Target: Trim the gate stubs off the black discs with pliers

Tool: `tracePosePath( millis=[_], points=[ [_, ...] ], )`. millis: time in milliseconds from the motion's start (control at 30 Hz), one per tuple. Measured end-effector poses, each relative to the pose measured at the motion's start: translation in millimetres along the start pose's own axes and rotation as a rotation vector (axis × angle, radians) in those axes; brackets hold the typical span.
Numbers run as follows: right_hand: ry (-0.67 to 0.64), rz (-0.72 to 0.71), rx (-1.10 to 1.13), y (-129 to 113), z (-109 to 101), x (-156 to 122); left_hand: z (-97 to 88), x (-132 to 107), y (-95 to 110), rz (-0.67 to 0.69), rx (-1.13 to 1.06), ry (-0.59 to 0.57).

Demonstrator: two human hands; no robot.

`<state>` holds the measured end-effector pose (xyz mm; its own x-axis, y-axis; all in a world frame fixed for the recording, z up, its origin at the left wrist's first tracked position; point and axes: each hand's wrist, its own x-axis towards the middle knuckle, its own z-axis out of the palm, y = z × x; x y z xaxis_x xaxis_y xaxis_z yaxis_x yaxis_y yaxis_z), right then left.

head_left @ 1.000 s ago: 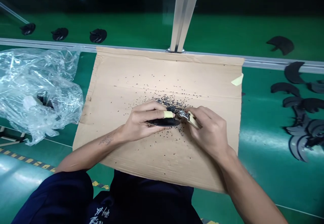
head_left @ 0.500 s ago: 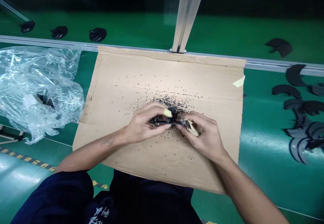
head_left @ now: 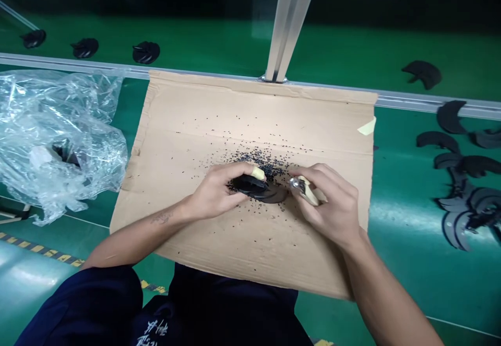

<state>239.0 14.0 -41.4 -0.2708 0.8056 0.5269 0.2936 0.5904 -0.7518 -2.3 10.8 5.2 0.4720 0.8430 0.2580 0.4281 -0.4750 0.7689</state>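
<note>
My left hand (head_left: 219,192), with pale tape on one fingertip, grips a curved flat black part (head_left: 270,193) between thumb and fingers. The part is tilted so that its broad face shows. In my right hand (head_left: 329,200) is a small tool (head_left: 307,190) with a shiny metal end and a pale wrapped or covered body; my fingers hide most of it, so its exact kind does not show. The metal end is just right of the black part, apart from it. Beneath both hands, many tiny black bits (head_left: 258,158) lie scattered on a cardboard sheet (head_left: 195,95).
Crumpled clear plastic (head_left: 90,142) lies on the left. Several curved black parts (head_left: 483,165) are piled at right, with folded-looking black pieces (head_left: 146,52) behind the metal rail. A metal post (head_left: 291,22) rises at the back. A pale tape scrap (head_left: 367,126) sticks to the cardboard.
My right hand has drawn back to the right, taking the tool away from the black part. My left hand has turned the part from edge-on to show its face.
</note>
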Motion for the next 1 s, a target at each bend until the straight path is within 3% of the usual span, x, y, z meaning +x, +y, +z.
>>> tracePosePath(
  millis=[100,400,733,800,900,1000],
  points=[
    [-0.083,-0.092,-0.191,9,1,-1,1.1,1,1,-0.086,-0.142,-0.006],
    [-0.161,-0.161,-0.24,7,3,-7,7.5,-2,0,-0.132,-0.261,-0.026],
    [-0.056,-0.21,-0.53,-5,3,-6,14.2,-6,-3,-0.171,-0.339,0.022],
    [-0.07,-0.184,-0.478,-7,3,-7,14.9,-6,-3,-0.154,-0.331,0.01],
    [-0.084,-0.13,-0.205,-6,4,-9,9.9,-3,4,-0.108,-0.252,-0.064],
    [-0.037,-0.08,-0.047,3,6,-10,-9.2,7,9,-0.084,-0.088,-0.137]
  ],
)
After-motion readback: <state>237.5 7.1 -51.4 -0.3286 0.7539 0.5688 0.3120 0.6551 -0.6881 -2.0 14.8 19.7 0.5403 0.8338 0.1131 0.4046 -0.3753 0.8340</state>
